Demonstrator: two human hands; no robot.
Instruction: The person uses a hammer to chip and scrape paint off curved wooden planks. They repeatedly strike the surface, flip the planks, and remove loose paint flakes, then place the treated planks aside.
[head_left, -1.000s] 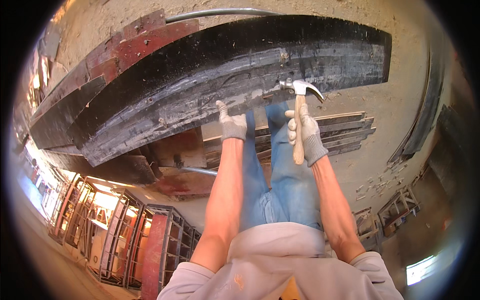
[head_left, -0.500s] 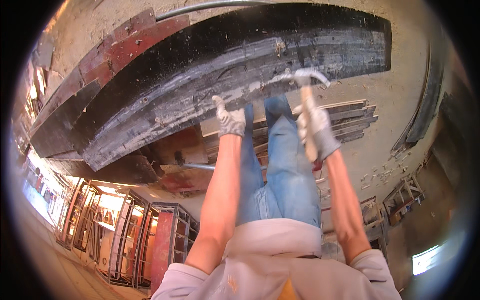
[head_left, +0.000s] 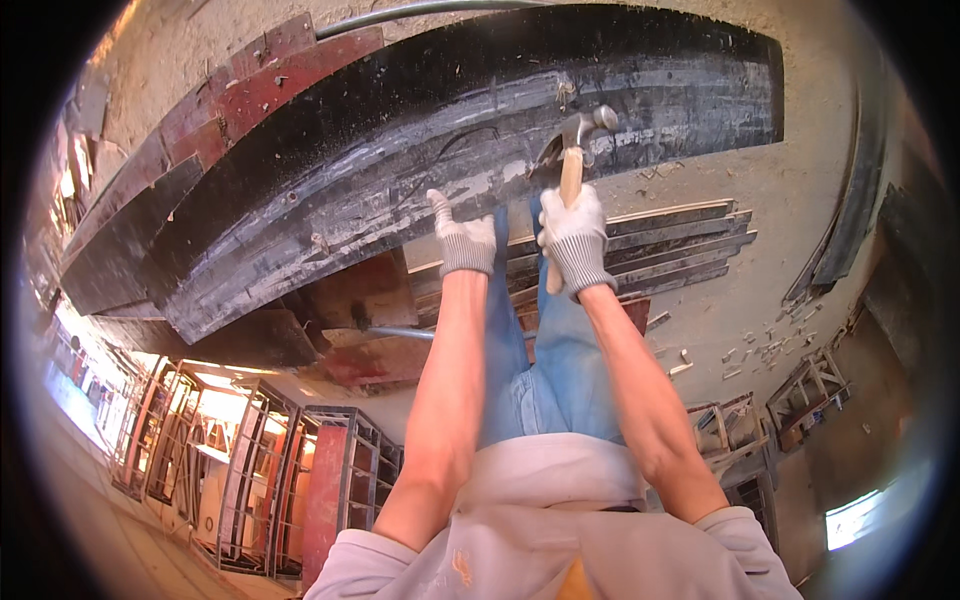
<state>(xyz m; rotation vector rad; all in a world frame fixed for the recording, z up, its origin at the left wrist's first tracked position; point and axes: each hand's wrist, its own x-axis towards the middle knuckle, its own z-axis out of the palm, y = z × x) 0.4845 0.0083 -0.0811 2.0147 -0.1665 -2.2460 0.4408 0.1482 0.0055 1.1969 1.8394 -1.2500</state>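
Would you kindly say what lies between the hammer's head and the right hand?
In the head view, a stretch of handle separates the metal head from the right hand.

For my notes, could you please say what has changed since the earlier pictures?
The right hand has shifted left, its hammer turned around: the claw now points left instead of right. The left hand stays at the near edge of the dark panel.

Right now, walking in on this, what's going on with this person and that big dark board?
A gloved person has a claw hammer in the right hand, gripped by its wooden handle, its head over the long, curved dark panel. The left hand is at the panel's near edge, thumb out; whether it grips is unclear. Dark strips lie to the right of the legs, red sheets beyond the panel.
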